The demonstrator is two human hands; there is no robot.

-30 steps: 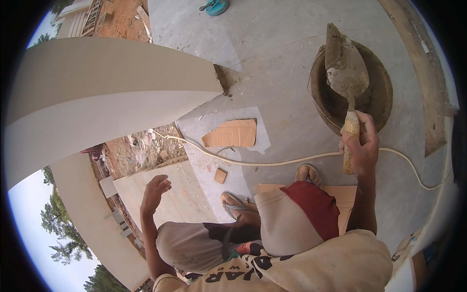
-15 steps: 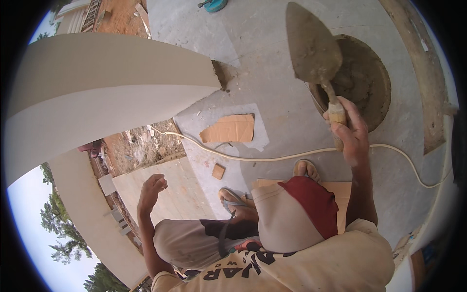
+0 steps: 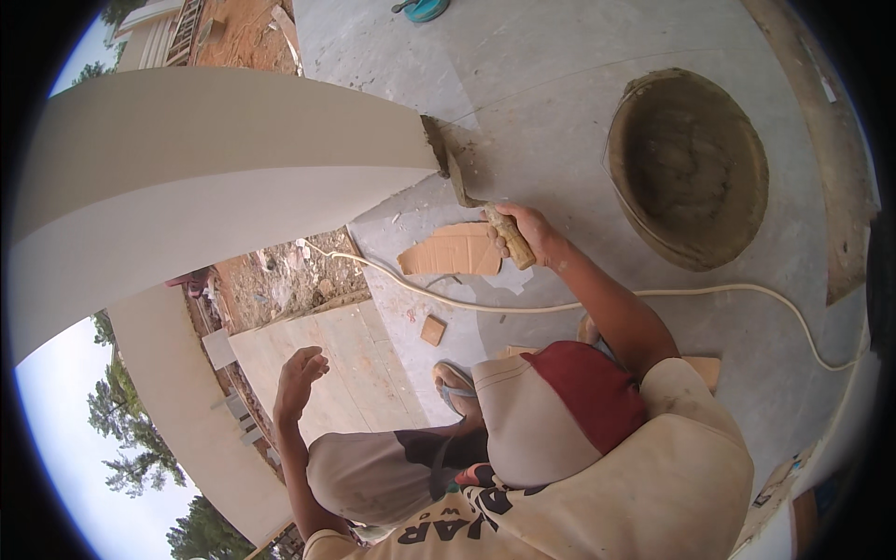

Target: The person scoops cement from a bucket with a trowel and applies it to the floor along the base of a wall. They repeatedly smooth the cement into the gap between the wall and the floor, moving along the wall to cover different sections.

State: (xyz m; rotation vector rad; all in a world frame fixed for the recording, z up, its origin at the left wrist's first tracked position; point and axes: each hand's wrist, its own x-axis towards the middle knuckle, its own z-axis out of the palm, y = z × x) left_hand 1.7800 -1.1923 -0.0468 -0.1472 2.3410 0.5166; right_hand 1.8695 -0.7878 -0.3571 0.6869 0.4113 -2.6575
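My right hand (image 3: 527, 233) is wrapped round the wooden handle of a trowel (image 3: 511, 239). The trowel's blade is turned nearly edge-on, up against the foot of the pale column (image 3: 299, 140), where a dark strip of mortar (image 3: 435, 145) shows. How much mortar the blade carries, I cannot tell. My left hand (image 3: 301, 378) hangs in the air at the left, holding nothing, its fingers loosely bent. At the right stands a round bucket (image 3: 644, 233) with wet grey mortar (image 3: 695, 154) inside.
A pale cable (image 3: 523, 308) crosses the concrete floor (image 3: 551, 112) in front of my feet. Beyond it lies a torn cardboard piece (image 3: 453, 250), with a small tan block (image 3: 432, 329) nearer me. A wooden plank (image 3: 845, 252) runs along the right; a teal object (image 3: 427, 9) is far off.
My right hand has swung the trowel left, from above the mortar bucket to the column's foot, turning the blade edge-on. My left hand stays raised and holds nothing.
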